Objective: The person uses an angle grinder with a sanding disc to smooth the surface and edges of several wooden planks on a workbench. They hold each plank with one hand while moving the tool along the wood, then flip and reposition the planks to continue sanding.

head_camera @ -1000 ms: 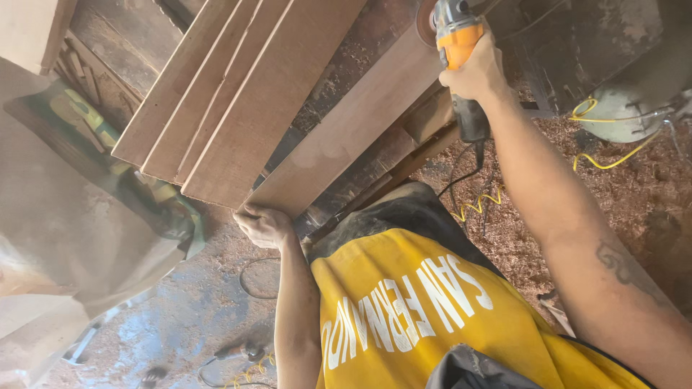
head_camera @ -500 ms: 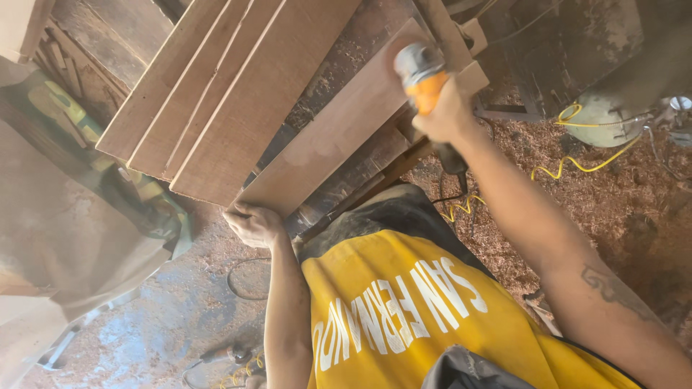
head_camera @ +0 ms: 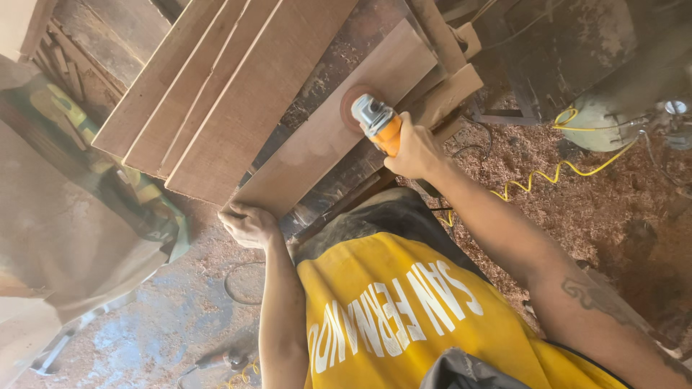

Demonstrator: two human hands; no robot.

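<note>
Orange sander [head_camera: 380, 124] gripped in right hand [head_camera: 416, 152] — left hand [head_camera: 249, 224] fingers seemingly clasp plank [head_camera: 339, 122] end

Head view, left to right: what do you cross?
Stacked boards → left hand gripping the near end of the plank → orange sander on the plank, held by the right hand → yellow coiled hose → green tank.
</note>
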